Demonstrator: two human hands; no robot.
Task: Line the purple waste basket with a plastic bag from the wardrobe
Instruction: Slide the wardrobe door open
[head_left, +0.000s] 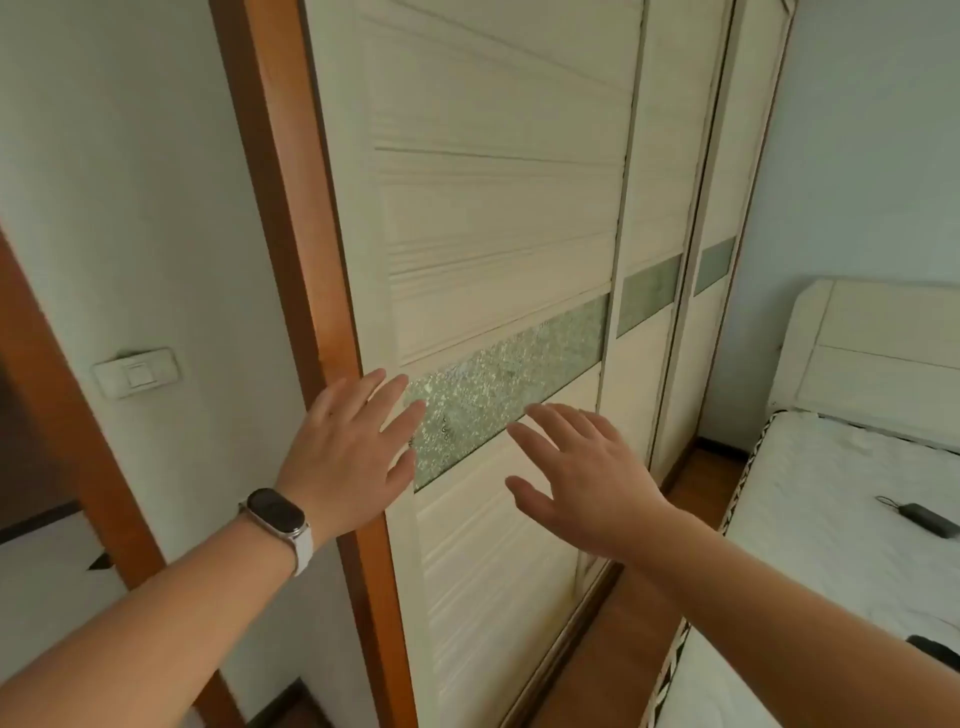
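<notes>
Both spread hands (347, 457) (587, 475) before closed wardrobe door (498, 218).

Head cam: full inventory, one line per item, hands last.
wardrobe sliding doors: three panels, cream with green textured glass bands, centre, closed
wooden frame: one, orange-brown, left of the wardrobe
light switch: one, white, left wall
bed: one, white mattress and cream headboard, right
dark device with cord: one, on the mattress
smartwatch: one, dark face, white band, left wrist
left hand: open, at the door's left edge
right hand: open, before the door
</notes>
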